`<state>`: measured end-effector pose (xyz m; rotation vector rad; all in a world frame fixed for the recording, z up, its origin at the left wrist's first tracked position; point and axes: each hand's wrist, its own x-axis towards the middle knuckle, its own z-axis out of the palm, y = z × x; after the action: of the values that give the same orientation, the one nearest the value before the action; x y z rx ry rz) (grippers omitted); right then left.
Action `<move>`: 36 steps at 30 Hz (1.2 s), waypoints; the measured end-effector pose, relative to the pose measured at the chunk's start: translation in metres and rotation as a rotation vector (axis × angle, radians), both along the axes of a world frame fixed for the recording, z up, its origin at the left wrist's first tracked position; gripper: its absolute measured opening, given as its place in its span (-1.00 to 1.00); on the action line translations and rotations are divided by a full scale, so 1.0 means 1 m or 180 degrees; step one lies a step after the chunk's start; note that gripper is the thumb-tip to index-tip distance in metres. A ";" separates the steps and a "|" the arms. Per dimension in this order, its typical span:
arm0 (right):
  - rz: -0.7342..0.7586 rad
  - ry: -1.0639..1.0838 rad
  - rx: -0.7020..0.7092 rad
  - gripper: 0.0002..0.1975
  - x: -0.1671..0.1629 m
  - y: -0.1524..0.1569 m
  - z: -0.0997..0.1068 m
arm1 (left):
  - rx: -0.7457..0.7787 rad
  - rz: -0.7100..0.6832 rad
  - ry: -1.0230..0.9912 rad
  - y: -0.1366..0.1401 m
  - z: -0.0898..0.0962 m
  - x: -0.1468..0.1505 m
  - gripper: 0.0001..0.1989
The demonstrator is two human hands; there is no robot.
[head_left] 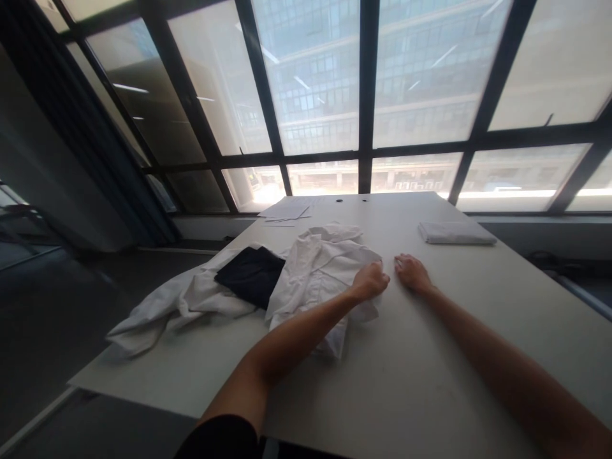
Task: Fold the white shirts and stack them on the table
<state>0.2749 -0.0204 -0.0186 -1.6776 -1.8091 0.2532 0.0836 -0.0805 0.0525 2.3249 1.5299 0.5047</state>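
A crumpled white shirt point(313, 274) with a button front and collar lies on the white table. My left hand point(370, 280) is closed on the shirt's right edge, fingers curled into the cloth. Just to the right of it, my right hand point(412, 273) rests on the tabletop with its fingers extended and slightly bent, apart from the shirt and holding nothing visible. Left of the shirt is a dark navy folded cloth point(253, 275), partly covered by it. Under and beside that, a second white garment point(176, 306) spreads in loose folds to the table's left edge.
A neatly folded white cloth point(456, 233) sits on the right side of the table point(430, 395). Paper sheets point(285, 213) lie at the back left. Two small dark round spots mark the far end, near tall black-framed windows point(315, 70). A dark curtain point(90, 121) hangs at left.
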 end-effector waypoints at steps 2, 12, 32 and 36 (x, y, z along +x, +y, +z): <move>-0.0099 0.0221 0.0011 -0.58 0.006 0.005 0.000 | -0.0061 -0.0329 0.0034 -0.013 -0.007 0.024 -0.71; -0.0057 0.1416 0.0298 -0.53 0.026 0.018 0.000 | -0.1002 -0.2324 0.0193 -0.037 0.023 0.033 -0.54; 0.0732 0.0290 -0.0078 -0.13 0.010 0.000 0.005 | -0.0046 -0.0218 0.1090 0.078 -0.029 -0.094 -0.37; 0.0438 0.0149 0.0136 -0.24 0.009 0.003 0.005 | -0.0144 -0.0040 0.1040 0.060 -0.025 -0.083 -0.38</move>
<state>0.2842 -0.0178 -0.0135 -1.5078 -1.8844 0.3082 0.0009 -0.0201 0.0277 2.4716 1.6427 0.0859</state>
